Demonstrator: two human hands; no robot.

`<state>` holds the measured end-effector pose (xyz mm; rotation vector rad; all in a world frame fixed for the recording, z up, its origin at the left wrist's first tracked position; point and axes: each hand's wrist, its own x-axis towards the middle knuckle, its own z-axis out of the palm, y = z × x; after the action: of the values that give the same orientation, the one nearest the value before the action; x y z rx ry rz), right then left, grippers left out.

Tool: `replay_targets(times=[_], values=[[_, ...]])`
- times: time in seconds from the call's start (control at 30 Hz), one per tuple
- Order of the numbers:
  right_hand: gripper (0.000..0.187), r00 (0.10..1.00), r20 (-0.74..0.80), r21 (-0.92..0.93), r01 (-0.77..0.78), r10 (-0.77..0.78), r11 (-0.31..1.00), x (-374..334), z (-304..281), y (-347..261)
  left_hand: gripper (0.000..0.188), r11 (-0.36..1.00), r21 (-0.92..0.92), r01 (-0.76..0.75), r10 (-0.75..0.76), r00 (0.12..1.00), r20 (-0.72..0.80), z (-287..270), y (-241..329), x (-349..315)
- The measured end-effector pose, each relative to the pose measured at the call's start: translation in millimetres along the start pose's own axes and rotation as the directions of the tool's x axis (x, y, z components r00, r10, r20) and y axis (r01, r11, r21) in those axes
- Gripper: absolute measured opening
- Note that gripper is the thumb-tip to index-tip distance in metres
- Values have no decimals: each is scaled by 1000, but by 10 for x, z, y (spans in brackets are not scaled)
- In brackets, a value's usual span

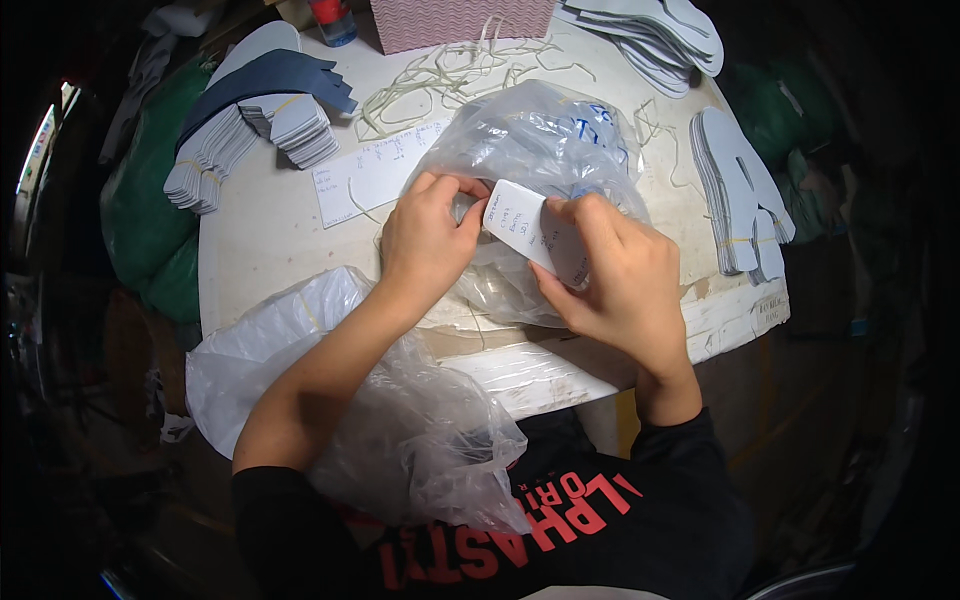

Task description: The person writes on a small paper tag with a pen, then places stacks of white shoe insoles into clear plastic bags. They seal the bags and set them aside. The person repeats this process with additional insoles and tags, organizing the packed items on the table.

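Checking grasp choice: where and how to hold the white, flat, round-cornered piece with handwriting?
Probably pinch the white piece near its lower-right end, from the right, across its long edges, as the right hand does: it's elongated, slanting down rightward.

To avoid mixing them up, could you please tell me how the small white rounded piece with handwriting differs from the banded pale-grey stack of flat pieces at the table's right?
The small white rounded piece is in the right hand, while the banded pale-grey stack lies on the table. The piece bears handwriting; none shows on the stack. The piece is compact; the stack is longer, with a split outline. Both are pale.
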<state>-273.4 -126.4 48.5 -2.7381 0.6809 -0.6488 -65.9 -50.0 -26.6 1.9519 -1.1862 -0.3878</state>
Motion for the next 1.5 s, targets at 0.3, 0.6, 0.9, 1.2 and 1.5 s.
replay_targets(times=[0.3, 0.6, 0.9, 1.2, 1.5], values=[[46, 980, -109, 59, 172, -165, 983, 89, 94, 65, 19, 997, -30, -69, 70, 996, 57, 6, -27, 10], [50, 999, 19, -101, 47, -45, 994, -13, 180, -45, 15, 997, -54, -58, 66, 982, 174, -191, -10, 71], [56, 988, -127, -256, 48, -83, 966, 3, 504, -118, 18, 995, -88, -38, 57, 975, 217, -230, -57, 69], [82, 971, -213, -356, 26, -108, 934, 11, 862, -27, 21, 973, -232, -10, 62, 974, 218, -180, -165, 75], [65, 987, -160, 27, 22, -18, 999, 138, 544, 134, 31, 981, 146, -126, 85, 962, 261, -290, -7, 47]])
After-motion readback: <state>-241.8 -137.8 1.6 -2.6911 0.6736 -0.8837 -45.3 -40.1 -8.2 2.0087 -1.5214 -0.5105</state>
